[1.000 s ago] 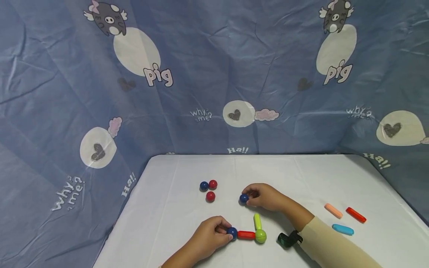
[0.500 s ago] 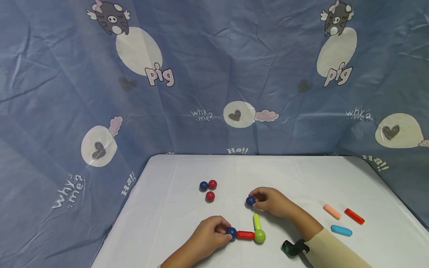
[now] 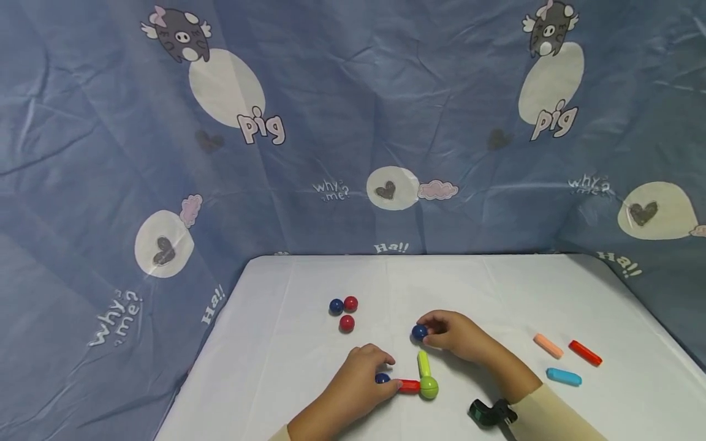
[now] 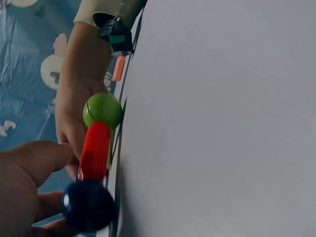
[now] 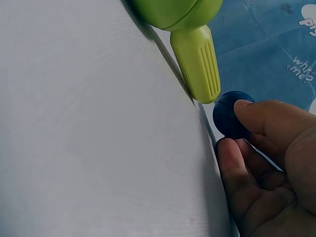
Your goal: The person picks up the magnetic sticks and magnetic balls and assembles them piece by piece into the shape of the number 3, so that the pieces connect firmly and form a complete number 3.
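Observation:
A green ball (image 3: 428, 387) joins a red stick (image 3: 409, 386) and a yellow-green stick (image 3: 423, 364) at a corner. On the red stick's other end is a blue ball (image 4: 89, 206). My left hand (image 3: 361, 378) is spread over that end, its thumb apart from the red stick in the left wrist view; some fingers lie behind the ball. Between thumb and fingers, my right hand (image 3: 460, 335) pinches another blue ball (image 5: 229, 114). That ball is close to the free tip of the yellow-green stick; whether they touch I cannot tell.
Farther back on the white table (image 3: 287, 355) lie a loose blue ball (image 3: 336, 307) and two red balls, one nearer (image 3: 347, 323). To the right are an orange stick (image 3: 548, 346), a red stick (image 3: 586, 353) and a blue stick (image 3: 564, 376). A patterned blue cloth hangs behind.
My right hand has drawn its blue ball rightward and slightly nearer, to the yellow-green stick's tip. My left hand has loosened from its ball, spread its fingers and shifted right over the red stick.

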Demonstrator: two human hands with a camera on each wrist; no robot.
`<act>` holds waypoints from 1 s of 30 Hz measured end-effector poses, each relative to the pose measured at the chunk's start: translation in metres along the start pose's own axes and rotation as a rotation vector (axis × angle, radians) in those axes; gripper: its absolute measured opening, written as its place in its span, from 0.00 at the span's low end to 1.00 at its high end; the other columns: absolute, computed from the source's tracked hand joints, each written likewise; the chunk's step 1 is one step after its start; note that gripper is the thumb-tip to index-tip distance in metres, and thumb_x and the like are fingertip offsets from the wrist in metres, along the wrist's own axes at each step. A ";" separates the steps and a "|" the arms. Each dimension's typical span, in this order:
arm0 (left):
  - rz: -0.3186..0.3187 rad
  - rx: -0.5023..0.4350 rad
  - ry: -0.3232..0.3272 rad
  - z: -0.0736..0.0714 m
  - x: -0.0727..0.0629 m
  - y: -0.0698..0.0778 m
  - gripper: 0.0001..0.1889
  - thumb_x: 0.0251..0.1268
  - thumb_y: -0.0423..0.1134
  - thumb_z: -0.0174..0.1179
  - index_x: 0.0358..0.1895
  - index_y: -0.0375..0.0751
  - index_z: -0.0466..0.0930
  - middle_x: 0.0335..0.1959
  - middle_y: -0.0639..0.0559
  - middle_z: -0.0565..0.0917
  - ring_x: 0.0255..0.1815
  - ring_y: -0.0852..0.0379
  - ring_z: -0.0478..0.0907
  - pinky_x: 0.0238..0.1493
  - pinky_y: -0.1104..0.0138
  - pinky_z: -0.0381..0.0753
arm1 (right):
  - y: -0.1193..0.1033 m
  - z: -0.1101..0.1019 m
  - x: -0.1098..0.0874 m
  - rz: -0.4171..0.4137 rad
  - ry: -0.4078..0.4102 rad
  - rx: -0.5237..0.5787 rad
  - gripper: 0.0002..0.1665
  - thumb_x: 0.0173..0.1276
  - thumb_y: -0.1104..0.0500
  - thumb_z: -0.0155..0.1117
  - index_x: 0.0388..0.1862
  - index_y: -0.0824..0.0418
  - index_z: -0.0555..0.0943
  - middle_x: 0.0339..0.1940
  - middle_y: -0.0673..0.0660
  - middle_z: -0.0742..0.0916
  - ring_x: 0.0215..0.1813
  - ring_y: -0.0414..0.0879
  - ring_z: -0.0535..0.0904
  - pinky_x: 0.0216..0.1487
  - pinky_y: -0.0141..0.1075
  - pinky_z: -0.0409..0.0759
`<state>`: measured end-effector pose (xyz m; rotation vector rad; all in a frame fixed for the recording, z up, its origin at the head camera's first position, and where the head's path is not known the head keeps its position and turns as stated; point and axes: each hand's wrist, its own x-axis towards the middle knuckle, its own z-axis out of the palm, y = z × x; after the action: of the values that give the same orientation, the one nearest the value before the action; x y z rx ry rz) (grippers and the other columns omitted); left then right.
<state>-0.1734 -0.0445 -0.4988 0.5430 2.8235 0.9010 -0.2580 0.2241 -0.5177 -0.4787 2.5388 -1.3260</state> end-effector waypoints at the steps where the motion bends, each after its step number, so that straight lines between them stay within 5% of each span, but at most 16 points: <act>1: 0.024 0.029 -0.002 0.002 0.002 0.003 0.19 0.59 0.56 0.75 0.48 0.52 0.89 0.45 0.62 0.83 0.46 0.61 0.74 0.51 0.63 0.79 | 0.000 0.000 -0.001 0.000 -0.001 0.004 0.19 0.67 0.56 0.77 0.56 0.55 0.85 0.44 0.49 0.88 0.49 0.46 0.81 0.45 0.32 0.79; 9: 0.212 0.193 0.038 0.012 0.012 0.018 0.10 0.62 0.55 0.74 0.41 0.57 0.93 0.38 0.69 0.86 0.37 0.66 0.72 0.41 0.67 0.71 | 0.000 0.001 -0.008 0.013 0.015 0.038 0.20 0.67 0.57 0.77 0.56 0.56 0.85 0.46 0.51 0.88 0.49 0.45 0.82 0.44 0.32 0.80; 21: 0.188 0.039 -0.058 0.017 0.013 0.017 0.04 0.66 0.49 0.72 0.34 0.58 0.92 0.28 0.73 0.79 0.31 0.75 0.69 0.36 0.73 0.72 | 0.000 0.000 -0.017 0.015 0.029 0.037 0.20 0.67 0.58 0.76 0.56 0.58 0.84 0.46 0.50 0.89 0.49 0.44 0.83 0.49 0.31 0.80; 30: 0.175 -0.021 -0.065 0.020 0.013 0.016 0.03 0.67 0.48 0.72 0.36 0.56 0.92 0.29 0.73 0.79 0.30 0.75 0.70 0.36 0.74 0.72 | -0.003 -0.002 -0.023 0.011 0.023 0.004 0.21 0.67 0.58 0.76 0.58 0.57 0.85 0.48 0.50 0.90 0.52 0.45 0.84 0.52 0.34 0.80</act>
<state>-0.1764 -0.0165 -0.5055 0.8124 2.7382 0.9220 -0.2368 0.2328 -0.5131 -0.4513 2.5530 -1.3403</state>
